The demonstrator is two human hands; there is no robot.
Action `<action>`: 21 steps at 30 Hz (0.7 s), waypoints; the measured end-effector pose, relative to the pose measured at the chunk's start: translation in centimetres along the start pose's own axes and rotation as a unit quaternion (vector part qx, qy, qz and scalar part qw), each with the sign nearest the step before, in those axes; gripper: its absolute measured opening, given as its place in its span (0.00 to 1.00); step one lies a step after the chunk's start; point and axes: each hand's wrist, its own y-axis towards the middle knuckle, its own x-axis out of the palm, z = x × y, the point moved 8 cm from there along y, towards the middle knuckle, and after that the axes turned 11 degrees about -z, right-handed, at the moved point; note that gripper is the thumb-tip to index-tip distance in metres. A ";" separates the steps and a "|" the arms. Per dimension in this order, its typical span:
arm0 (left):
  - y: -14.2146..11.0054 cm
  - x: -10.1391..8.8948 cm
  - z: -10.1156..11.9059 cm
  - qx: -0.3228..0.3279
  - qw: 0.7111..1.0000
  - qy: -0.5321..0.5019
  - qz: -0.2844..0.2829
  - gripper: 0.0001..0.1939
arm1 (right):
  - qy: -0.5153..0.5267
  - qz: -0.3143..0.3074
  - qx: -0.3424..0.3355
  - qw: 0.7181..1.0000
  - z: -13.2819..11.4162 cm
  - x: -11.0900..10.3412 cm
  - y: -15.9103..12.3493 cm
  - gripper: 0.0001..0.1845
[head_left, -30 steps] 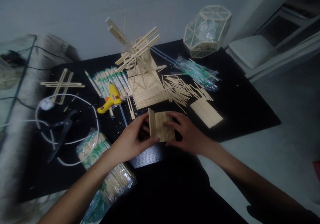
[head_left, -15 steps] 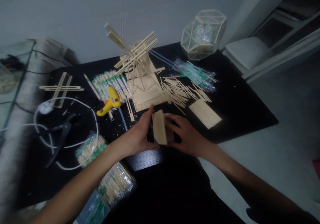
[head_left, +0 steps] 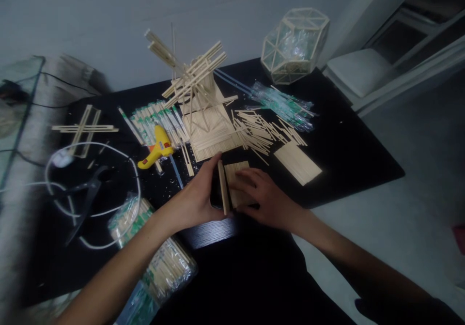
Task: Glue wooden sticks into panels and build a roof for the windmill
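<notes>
My left hand (head_left: 196,199) grips a small panel of glued wooden sticks (head_left: 223,187) and holds it upright on its edge on the black mat (head_left: 348,146). My right hand (head_left: 267,196) lies with fingers spread flat on a second stick panel (head_left: 237,171), which rests on the mat against the upright one. Just beyond them stands a windmill-like stick model (head_left: 198,102) on a stick base. A yellow glue gun (head_left: 157,149) lies to the left of the hands.
Loose sticks (head_left: 261,131) and a flat stick panel (head_left: 297,162) lie to the right. A geodesic stick frame (head_left: 294,44) stands at the back. Wrapped stick packs (head_left: 160,257), black pliers (head_left: 85,199), a white cable (head_left: 94,146) and a stick cross (head_left: 85,127) are on the left.
The folded two-panel piece was turned and set down: one panel now lies flat under my right hand, the other stands on edge in my left hand.
</notes>
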 end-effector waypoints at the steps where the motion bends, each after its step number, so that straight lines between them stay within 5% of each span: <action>1: -0.1 -0.2 0.0 0.001 1.000 -0.001 0.000 0.73 | -0.003 0.001 0.000 1.000 -0.1 0.0 0.0 0.28; 21: 0.0 1.1 -1.5 0.019 0.999 0.048 0.011 0.75 | -0.008 0.032 -0.011 0.999 -0.3 0.1 0.1 0.23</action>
